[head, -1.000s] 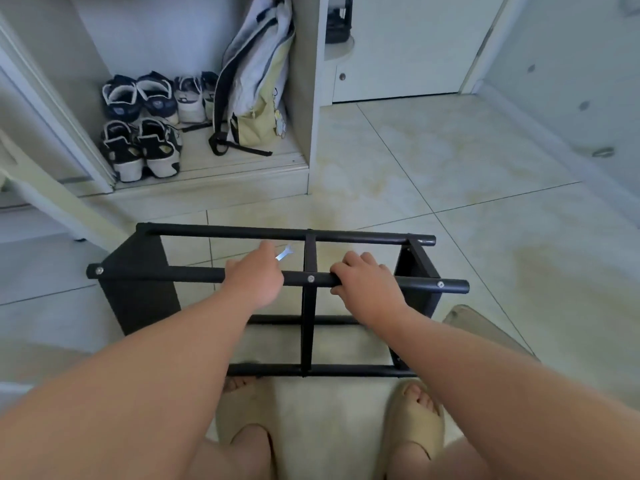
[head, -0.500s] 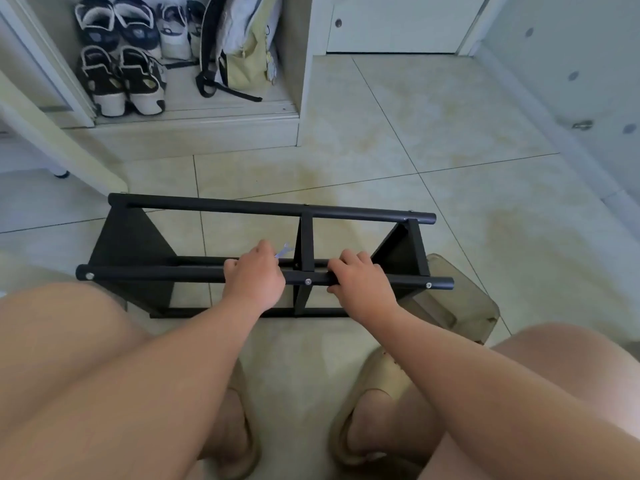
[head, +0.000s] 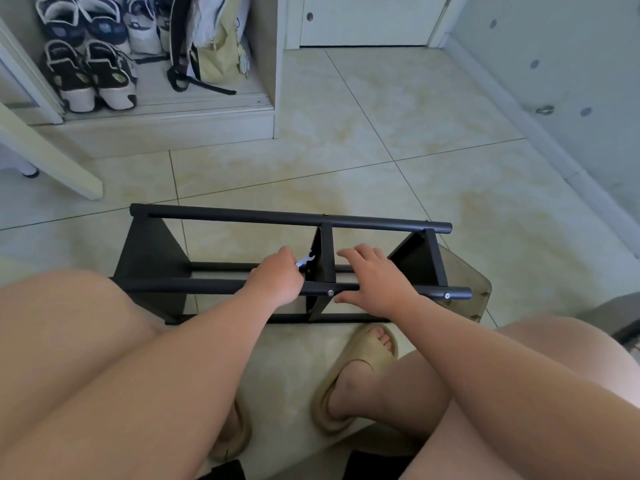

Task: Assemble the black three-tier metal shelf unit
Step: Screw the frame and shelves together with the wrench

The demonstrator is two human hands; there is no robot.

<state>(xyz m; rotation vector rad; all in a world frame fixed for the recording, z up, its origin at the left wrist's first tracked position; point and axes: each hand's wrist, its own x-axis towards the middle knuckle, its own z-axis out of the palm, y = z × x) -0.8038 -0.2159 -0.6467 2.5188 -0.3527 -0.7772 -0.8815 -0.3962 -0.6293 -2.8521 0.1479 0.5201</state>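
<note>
Left hand is clamping a wrench; right hand, fingers apart, is bracing the shelf frame. The bolt at the wrench's five o'clock is likely awaiting tightening.

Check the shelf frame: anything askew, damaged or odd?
Nothing stands out. The black frame sits square on the tiles, nothing visibly bent. The left hand holds a small wrench; the right hand rests on the near rail.

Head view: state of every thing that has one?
shelf frame: standing upright on the tiles.
left hand: grips wrench, at near rail.
wrench: held, head poking out forward.
right hand: fingers relaxed, resting on near rail.
backpack: leaning upright in cupboard.
door: shut.
</note>
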